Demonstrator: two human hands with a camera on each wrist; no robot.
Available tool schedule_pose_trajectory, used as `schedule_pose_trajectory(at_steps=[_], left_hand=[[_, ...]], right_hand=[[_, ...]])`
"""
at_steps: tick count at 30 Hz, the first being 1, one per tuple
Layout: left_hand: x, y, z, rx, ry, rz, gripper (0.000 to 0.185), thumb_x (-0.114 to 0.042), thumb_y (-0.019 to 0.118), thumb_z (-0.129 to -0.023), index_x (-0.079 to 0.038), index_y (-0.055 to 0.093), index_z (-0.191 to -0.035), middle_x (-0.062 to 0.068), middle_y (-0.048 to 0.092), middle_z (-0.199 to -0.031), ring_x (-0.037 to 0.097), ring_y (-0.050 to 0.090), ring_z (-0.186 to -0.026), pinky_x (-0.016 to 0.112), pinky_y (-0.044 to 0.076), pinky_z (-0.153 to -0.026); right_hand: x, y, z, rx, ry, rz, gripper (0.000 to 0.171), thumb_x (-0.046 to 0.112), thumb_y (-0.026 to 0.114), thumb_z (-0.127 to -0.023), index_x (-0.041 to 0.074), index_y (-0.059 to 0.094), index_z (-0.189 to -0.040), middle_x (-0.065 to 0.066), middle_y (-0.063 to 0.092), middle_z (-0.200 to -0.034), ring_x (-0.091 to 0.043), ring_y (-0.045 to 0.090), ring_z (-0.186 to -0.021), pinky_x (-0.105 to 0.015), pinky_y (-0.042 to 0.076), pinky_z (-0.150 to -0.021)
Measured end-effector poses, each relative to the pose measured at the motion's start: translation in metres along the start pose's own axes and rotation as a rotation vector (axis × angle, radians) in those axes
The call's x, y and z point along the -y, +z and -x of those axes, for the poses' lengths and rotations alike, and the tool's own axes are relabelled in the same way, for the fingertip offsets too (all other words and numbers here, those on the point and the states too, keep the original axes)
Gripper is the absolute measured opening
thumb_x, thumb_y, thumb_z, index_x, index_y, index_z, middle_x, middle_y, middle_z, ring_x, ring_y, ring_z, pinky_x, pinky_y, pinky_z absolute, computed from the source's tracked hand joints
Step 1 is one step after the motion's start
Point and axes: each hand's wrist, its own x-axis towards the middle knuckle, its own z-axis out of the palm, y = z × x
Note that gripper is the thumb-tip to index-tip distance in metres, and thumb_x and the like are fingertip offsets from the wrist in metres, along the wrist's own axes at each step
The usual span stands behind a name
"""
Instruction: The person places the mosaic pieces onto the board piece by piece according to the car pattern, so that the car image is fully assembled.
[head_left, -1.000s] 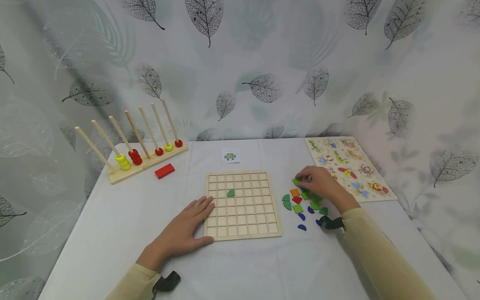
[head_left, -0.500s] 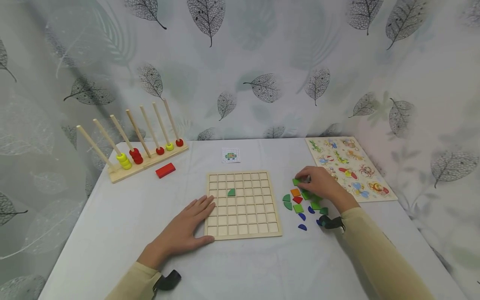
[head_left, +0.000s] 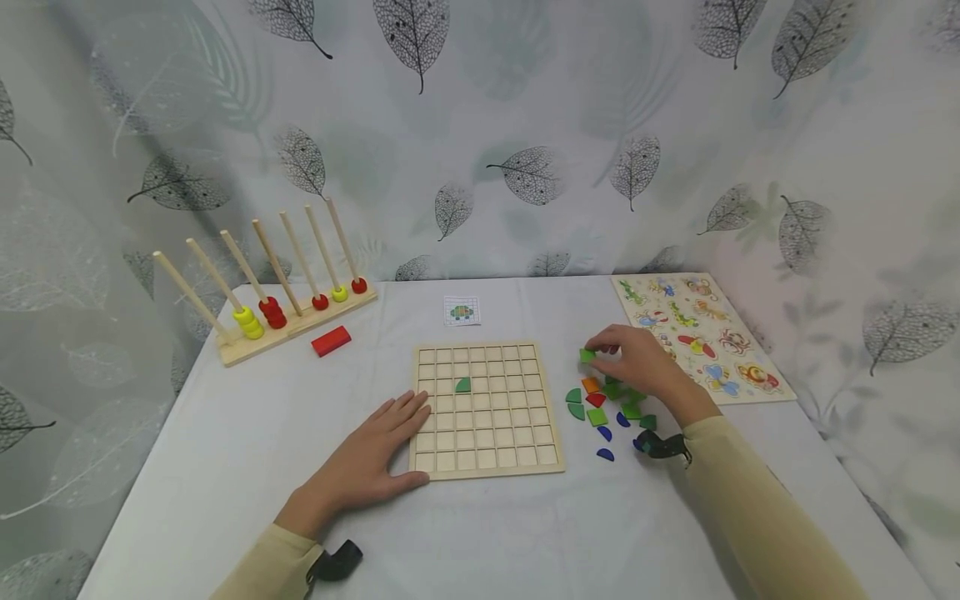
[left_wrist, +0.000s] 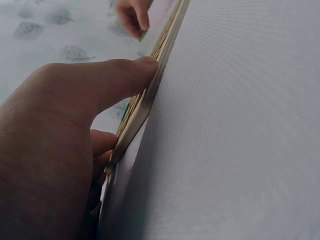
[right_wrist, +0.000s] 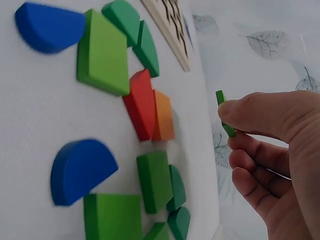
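The right hand (head_left: 637, 362) is pinching a small green wooden tile (head_left: 587, 356) by its thin edges, at three o'clock of the grid board (head_left: 485, 408); the piece looks light, rigid and smooth. The left hand (head_left: 367, 458) is resting flat, fingers straight, against the board's edge.

Pale wooden grid board (head_left: 486, 410), matt painted wooden pieces (head_left: 596, 400), white cloth table cover (head_left: 247, 433)

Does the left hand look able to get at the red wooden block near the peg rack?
Probably yes: the left hand rests flat on the wooden grid board, holding nothing, and bare tablecloth lies between it and the red wooden block.
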Motion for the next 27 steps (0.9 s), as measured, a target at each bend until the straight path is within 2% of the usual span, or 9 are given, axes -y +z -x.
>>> schedule_pose_trajectory(at_steps=[10, 20, 27], left_hand=[[0.001, -0.001, 0.0, 0.004, 0.004, 0.001, 0.096, -0.063, 0.071, -0.096, -0.009, 0.039, -0.169, 0.004, 0.029, -0.177, 0.026, 0.022, -0.164, 0.047, 0.022, -0.132], [0.0, -0.001, 0.0, -0.003, 0.015, 0.006, 0.096, -0.062, 0.072, -0.096, -0.006, 0.04, -0.168, 0.006, 0.03, -0.177, 0.027, 0.023, -0.164, 0.046, 0.022, -0.132], [0.0, -0.001, 0.0, 0.0, 0.011, 0.001, 0.096, -0.062, 0.072, -0.096, -0.007, 0.04, -0.168, 0.006, 0.03, -0.177, 0.027, 0.023, -0.164, 0.047, 0.022, -0.132]], right_hand=[[0.028, -0.008, -0.002, -0.01, -0.046, -0.008, 0.022, 0.012, 0.085, -0.095, 0.012, 0.082, -0.117, -0.001, 0.075, -0.112, -0.024, 0.063, -0.099, -0.045, 0.059, -0.088], [0.038, -0.005, -0.007, -0.025, -0.082, -0.02, 0.023, 0.013, 0.087, -0.094, 0.012, 0.082, -0.117, 0.0, 0.074, -0.112, -0.022, 0.063, -0.099, -0.043, 0.059, -0.088], [0.051, -0.003, -0.01, -0.043, -0.142, -0.029, 0.021, 0.013, 0.087, -0.094, 0.011, 0.082, -0.114, 0.0, 0.074, -0.111, -0.023, 0.066, -0.097, -0.046, 0.06, -0.086]])
